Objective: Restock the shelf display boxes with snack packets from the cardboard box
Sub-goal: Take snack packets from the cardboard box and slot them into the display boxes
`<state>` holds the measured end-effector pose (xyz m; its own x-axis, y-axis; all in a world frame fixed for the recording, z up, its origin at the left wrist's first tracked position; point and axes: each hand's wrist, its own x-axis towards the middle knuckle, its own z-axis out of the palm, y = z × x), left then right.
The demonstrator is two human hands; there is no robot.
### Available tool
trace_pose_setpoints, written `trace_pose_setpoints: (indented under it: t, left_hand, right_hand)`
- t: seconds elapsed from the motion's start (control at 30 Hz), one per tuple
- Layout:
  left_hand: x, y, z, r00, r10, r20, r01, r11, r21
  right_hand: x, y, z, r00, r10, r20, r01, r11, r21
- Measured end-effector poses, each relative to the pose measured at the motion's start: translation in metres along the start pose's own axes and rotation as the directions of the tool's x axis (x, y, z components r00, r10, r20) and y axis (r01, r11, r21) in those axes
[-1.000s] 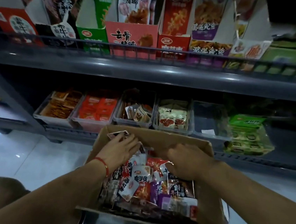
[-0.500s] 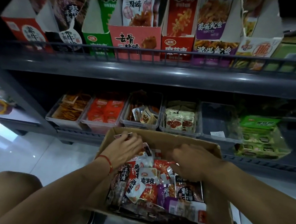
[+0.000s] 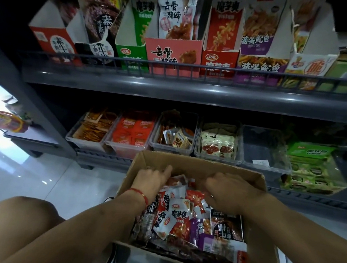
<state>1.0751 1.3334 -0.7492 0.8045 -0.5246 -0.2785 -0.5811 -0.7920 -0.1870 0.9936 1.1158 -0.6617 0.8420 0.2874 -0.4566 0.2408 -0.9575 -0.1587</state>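
Down in the brown cardboard box (image 3: 197, 163), both hands dig among mixed foil snack packets (image 3: 180, 217). L hand (image 3: 152, 178) w/ relaxed fingers, R hand (image 3: 226, 190) curled; grip contents hidden. Clear plastic display bins (image 3: 263, 162) lie just beyond, far side.

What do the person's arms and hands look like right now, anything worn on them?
Both forearms are bare, with no sleeves in view. The left hand has a thin red string bracelet around the wrist. The right hand shows no glove, ring or band from this view. No watch is visible on either wrist.
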Motion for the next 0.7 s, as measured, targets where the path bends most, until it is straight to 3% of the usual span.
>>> trace_pose_setpoints:
  t: [0.07,0.13,0.2,0.27,0.37,0.47,0.57,0.7]
  left_hand:
    - [-0.004,0.004,-0.016,0.996,-0.055,-0.067,0.036,0.966,-0.256]
    - [-0.010,0.007,-0.035,0.983,-0.146,-0.111,0.064,0.841,-0.537]
    - [-0.018,0.004,-0.055,0.979,-0.198,-0.045,0.086,0.605,-0.792]
    - [-0.030,-0.001,-0.072,0.977,-0.209,0.034,0.101,0.319,-0.942]
    - [-0.043,-0.006,-0.089,0.973,-0.189,0.135,0.120,-0.087,-0.989]
    - [-0.047,-0.010,-0.097,0.970,-0.151,0.191,0.132,-0.332,-0.934]
    - [-0.046,-0.017,-0.102,0.968,-0.155,0.195,0.109,-0.441,-0.891]
    - [-0.043,-0.022,-0.106,0.963,-0.201,0.182,0.068,-0.471,-0.879]
  right_hand:
    - [0.007,0.001,-0.005,0.998,0.011,-0.057,-0.008,0.999,0.048]
    - [0.012,0.001,-0.012,0.991,0.064,-0.120,-0.049,0.990,0.131]
    - [0.015,0.000,-0.018,0.974,0.165,-0.157,-0.117,0.954,0.275]
    - [0.014,-0.005,-0.025,0.952,0.236,-0.196,-0.140,0.903,0.406]
    - [0.013,-0.007,-0.032,0.906,0.330,-0.266,-0.060,0.721,0.690]
    - [0.009,-0.003,-0.037,0.841,0.441,-0.315,-0.001,0.583,0.813]
    - [0.003,0.003,-0.039,0.809,0.514,-0.287,0.033,0.447,0.894]
    - [-0.005,0.007,-0.045,0.854,0.454,-0.255,0.086,0.360,0.929]
